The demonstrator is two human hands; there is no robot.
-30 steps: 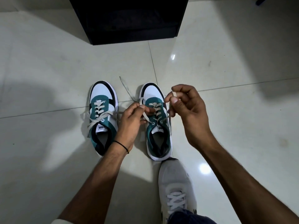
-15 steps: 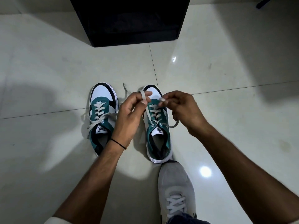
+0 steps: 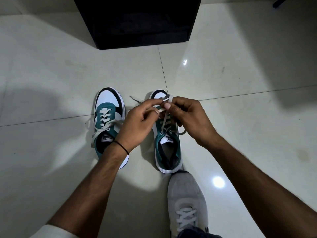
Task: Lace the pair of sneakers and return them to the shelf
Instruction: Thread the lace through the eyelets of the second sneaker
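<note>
Grey worn shoe [image 3: 186,201] nearest, on tiled floor [image 3: 51,74]. Left hand [image 3: 137,124] and right hand [image 3: 190,117], wrists raised, fingertips meeting, each pinching the white lace [image 3: 164,121] above right sneaker [image 3: 167,145]. Left sneaker [image 3: 107,121] alongside, laced. Black shelf unit [image 3: 137,21] farthest.

Two teal-white sneakers [image 3: 109,124] upright side by side, right one's lace [image 3: 165,117] apparently half-tied.
</note>
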